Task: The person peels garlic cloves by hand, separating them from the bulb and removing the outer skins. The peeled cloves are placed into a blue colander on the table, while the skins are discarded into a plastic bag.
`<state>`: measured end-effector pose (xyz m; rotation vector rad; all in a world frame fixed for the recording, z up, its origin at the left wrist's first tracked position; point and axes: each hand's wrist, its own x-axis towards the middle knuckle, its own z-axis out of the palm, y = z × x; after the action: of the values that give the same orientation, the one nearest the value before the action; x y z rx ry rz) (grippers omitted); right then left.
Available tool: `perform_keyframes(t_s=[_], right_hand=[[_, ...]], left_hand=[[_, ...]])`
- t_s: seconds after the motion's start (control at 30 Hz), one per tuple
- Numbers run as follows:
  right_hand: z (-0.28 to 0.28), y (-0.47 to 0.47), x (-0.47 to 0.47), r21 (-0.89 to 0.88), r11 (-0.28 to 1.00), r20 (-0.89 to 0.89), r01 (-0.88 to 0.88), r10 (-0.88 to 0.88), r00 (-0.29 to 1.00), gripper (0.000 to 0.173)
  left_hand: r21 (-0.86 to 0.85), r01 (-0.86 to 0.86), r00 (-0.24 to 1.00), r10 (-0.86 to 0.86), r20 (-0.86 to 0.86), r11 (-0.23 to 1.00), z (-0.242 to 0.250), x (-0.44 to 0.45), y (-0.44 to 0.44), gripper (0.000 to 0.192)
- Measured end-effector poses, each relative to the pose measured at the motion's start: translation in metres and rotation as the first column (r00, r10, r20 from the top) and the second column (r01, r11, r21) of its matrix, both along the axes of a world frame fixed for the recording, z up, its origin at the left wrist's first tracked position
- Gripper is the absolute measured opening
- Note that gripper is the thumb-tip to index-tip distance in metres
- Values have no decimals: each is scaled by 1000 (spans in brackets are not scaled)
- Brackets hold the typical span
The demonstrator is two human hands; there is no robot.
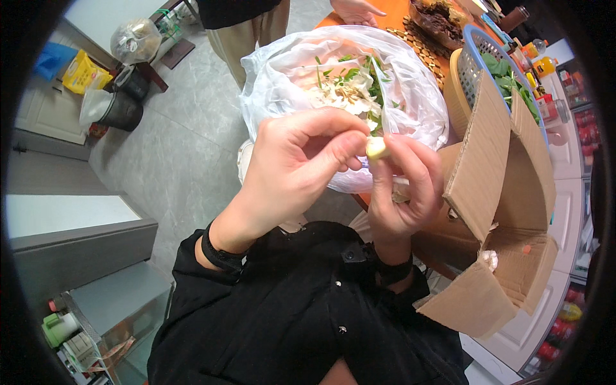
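A pale garlic clove (376,147) is pinched between the fingertips of my right hand (406,183). The thumb and forefinger of my left hand (308,163) touch its left side; whether they grip the clove or a bit of skin, I cannot tell. Behind and below both hands lies a white plastic bag (269,91), spread wide, with garlic skins (344,94) and green leaf scraps (377,94) in it. More pale, papery garlic (400,190) shows partly behind my right fingers.
An open cardboard box (476,159) stands at the right, with a garlic bulb (490,260) in it. Beyond are a blue plastic basket (474,57) of green leaves and a wooden table (394,7). Another person's hand (358,10) is at the top. Black bins (122,110) stand at the left.
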<state>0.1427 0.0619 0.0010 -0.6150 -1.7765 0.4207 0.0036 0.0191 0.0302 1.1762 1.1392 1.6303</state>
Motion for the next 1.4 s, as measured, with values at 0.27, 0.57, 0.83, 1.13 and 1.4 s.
perform_keyframes(t_s=[0.27,0.57,0.83,1.13,1.4], right_hand=[[5,1,-2,112,993,83,33,-42,996,31],[6,0,0,81,996,99,22,-30,995,31],[7,-3,0,-593,669,-408,-447,229,884,22],[1,7,7,-492,120,-843,-862,180,506,24],[4,7,9,-565,117,-772,-817,276,573,32]], left_hand=[[-13,-3,954,-1,-298,1000,6,-6,-9,14],[-52,46,998,-47,-31,998,0,-7,-1,10],[-26,-53,987,48,-153,998,-6,-5,5,5],[259,211,932,-114,-345,942,3,-21,20,39],[215,450,801,-285,-527,867,23,-32,27,56]])
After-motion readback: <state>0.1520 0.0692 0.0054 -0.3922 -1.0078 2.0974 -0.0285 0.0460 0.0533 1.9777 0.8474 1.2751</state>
